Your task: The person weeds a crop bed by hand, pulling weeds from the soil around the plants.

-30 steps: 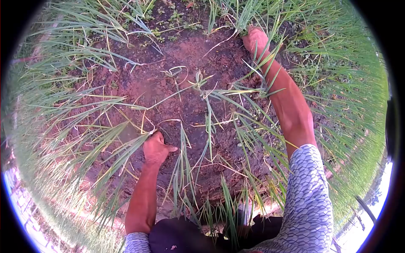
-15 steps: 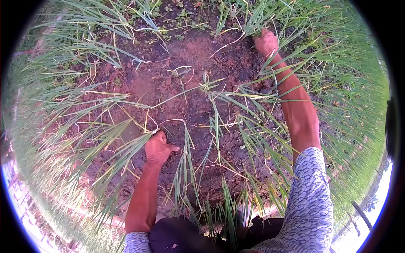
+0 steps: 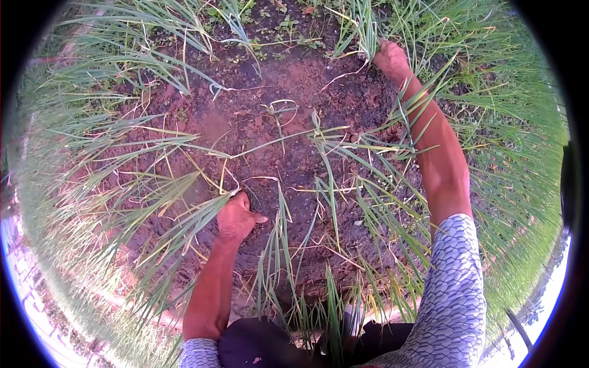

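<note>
My left hand (image 3: 239,216) is low over the dark soil (image 3: 245,138), left of centre. Its thumb points right, and its other fingers are curled at the base of a leaning clump of green leaves (image 3: 193,214); what they hold is hidden. My right hand (image 3: 391,60) reaches to the far side, closed at the base of an upright clump of long green leaves (image 3: 367,30). Its fingertips are partly hidden by the leaves. Between the hands a drooping plant (image 3: 319,138) lies across the soil.
Dense green leaves (image 3: 503,141) fill the right side, and more rows of leaves (image 3: 92,135) stand at the left. Several drooping plants (image 3: 282,230) are near my dark-clothed knees (image 3: 254,343). Small weeds (image 3: 287,24) grow at the far edge.
The whole view has shifted, so the plants appear further right. The leaves at my right hand now stand more upright and bunched. My left hand stays at the same clump.
</note>
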The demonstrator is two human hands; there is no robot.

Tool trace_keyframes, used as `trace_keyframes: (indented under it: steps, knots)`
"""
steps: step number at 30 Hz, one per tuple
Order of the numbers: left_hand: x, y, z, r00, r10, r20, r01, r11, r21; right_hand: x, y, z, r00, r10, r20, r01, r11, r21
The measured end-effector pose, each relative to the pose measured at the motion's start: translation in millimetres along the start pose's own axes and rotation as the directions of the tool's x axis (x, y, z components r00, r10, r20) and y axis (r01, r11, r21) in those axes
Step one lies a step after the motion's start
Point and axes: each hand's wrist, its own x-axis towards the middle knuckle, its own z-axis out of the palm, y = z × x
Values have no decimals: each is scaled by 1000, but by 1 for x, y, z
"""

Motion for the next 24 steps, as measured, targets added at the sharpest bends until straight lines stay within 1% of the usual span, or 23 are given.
trace_keyframes:
  steps: [2, 3, 5, 6, 7, 8, 9, 10, 11, 12, 13, 14, 17, 18, 19, 20, 21, 22, 23, 24]
  knots:
    - [1, -1, 1, 1000, 11, -7, -11, 1000, 6, 1, -15, -6, 997, 21, 69, -23, 999, 23]
    - [1, 0, -1, 1000, -7, 12, 7, 1000, 0, 9, -9, 3, 990, 64, 124, -74, 994, 75]
    - [1, 0, -1, 1000, -15, 20, 15, 1000, -1, 22, 1, 23, 998, -13, -61, 10, 999, -47]
    - [1, 0, -1, 1000, -18, 24, 18, 1000, -4, 26, 3, 30, 987, -62, -151, 45, 992, -115]
    - [0, 0, -2, 999, -31, 36, 31, 999, -12, 29, 5, 35, 982, -19, -186, -5, 992, -126]
    - [1, -1, -2, 999, -31, 36, 31, 1000, -1, 27, 8, 34, 984, 49, -169, -42, 998, 43]
    - [1, -1, -2, 999, -29, 37, 28, 1000, 7, 22, 15, 30, 984, 112, -141, -82, 975, 206]
    - [1, 0, -2, 999, -24, 42, 24, 1000, 13, 16, 19, 30, 966, 215, -143, -137, 896, 423]
    - [1, 1, -3, 998, -28, 52, 28, 1000, -1, 11, 23, 29, 938, 316, -144, -163, 766, 622]
    - [1, 2, -5, 997, -36, 61, 37, 999, -17, 2, 18, 28, 879, 457, -137, -150, 538, 830]
    - [0, 2, -5, 996, -44, 73, 47, 998, -35, -12, 16, 23, 841, 536, -76, -127, 330, 935]
    - [0, 1, -4, 997, -37, 70, 40, 999, -33, -34, 11, 14, 799, 601, 3, -84, 107, 991]
    - [1, -2, -2, 998, -24, 52, 25, 999, -34, -76, 12, 11, 890, 433, 145, -205, 93, 974]
    - [1, -2, -3, 998, -29, 54, 31, 999, -32, -91, -5, 6, 916, 368, 161, -261, 241, 935]
    - [1, -1, -4, 998, -35, 57, 36, 999, -28, -96, -18, 6, 978, 190, 84, -172, 515, 839]
    - [0, 0, -4, 997, -39, 61, 40, 999, -25, -99, -27, 7, 998, -8, 55, -32, 733, 680]
    - [-1, 1, -3, 998, -33, 62, 34, 999, -15, -98, -43, 3, 997, -48, 57, 10, 844, 537]
    - [-1, 1, -4, 998, -27, 59, 28, 1000, -6, -93, -60, -2, 994, -90, 63, 60, 924, 377]
    - [0, 1, -4, 998, -22, 55, 22, 1000, 1, -89, -86, -23, 992, -56, 114, 26, 968, 250]
    - [1, 1, -2, 1000, -5, 25, 5, 1000, -8, -76, -85, -14, 996, -45, 71, 34, 987, 155]
